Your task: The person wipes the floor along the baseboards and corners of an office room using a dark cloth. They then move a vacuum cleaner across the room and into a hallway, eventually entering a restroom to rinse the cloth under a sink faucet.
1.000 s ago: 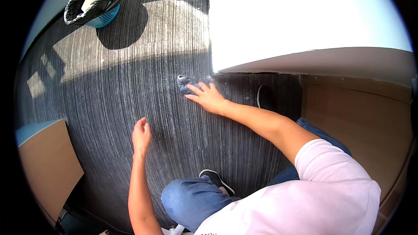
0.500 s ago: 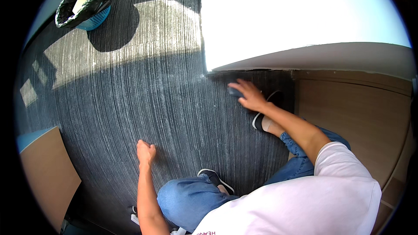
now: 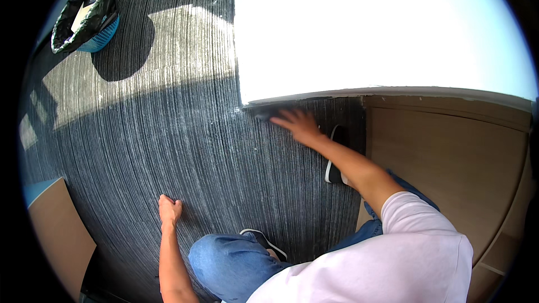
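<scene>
My right hand [image 3: 298, 127] reaches low over the striped dark carpet [image 3: 208, 163], near the corner of the white wall [image 3: 359, 33]. Motion blurs its fingers, which extend onto a small dark grey object [image 3: 264, 116] that moves with them. What kind of object it is, I cannot make out. Off to the left, my left hand [image 3: 169, 210] is closed in a fist, knuckles down on or just above the carpet, with nothing visible in it. My bent knee in blue jeans [image 3: 233, 264] lies between my arms.
A blue basket [image 3: 101, 36] lined with a black bag stands at the far left. To the right is a wooden cabinet panel [image 3: 443, 163]. A wooden board [image 3: 59, 235] rises at the left edge. One dark shoe [image 3: 336, 157] is beside my right forearm.
My right hand has swept left along the wall's foot, carrying the dark grey object toward the corner. The view has shifted somewhat; my left fist stays closed at about the same spot.
</scene>
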Tool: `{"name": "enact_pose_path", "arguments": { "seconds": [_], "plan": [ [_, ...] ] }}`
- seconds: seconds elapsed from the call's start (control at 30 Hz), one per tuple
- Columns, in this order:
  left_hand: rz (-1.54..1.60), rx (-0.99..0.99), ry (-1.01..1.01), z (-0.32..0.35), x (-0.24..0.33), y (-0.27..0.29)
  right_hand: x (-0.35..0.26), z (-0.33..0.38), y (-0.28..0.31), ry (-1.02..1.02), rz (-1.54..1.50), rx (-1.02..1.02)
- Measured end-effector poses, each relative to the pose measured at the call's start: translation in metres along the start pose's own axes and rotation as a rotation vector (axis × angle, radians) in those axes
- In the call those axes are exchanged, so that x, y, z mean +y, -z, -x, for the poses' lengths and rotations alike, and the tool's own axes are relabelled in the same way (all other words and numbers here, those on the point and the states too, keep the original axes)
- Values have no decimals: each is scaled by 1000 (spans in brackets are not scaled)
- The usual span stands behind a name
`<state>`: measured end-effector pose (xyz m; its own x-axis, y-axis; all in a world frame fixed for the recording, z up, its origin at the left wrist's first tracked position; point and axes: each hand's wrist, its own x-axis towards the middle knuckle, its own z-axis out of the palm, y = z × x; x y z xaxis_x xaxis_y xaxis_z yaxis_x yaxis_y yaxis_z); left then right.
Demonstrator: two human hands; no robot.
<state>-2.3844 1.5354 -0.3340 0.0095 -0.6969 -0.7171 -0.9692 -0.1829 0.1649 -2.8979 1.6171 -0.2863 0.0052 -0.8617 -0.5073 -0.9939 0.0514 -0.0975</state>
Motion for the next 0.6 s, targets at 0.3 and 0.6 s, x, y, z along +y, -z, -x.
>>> {"name": "enact_pose_path", "arguments": {
  "seconds": [0.3,0.6],
  "plan": [
    [-36,63,-58,-10,-1,-16,224,143,-30,-591,-753,367],
    [-157,64,-24,-10,-1,-13,189,122,-66,-869,-531,160]
  ]
}}
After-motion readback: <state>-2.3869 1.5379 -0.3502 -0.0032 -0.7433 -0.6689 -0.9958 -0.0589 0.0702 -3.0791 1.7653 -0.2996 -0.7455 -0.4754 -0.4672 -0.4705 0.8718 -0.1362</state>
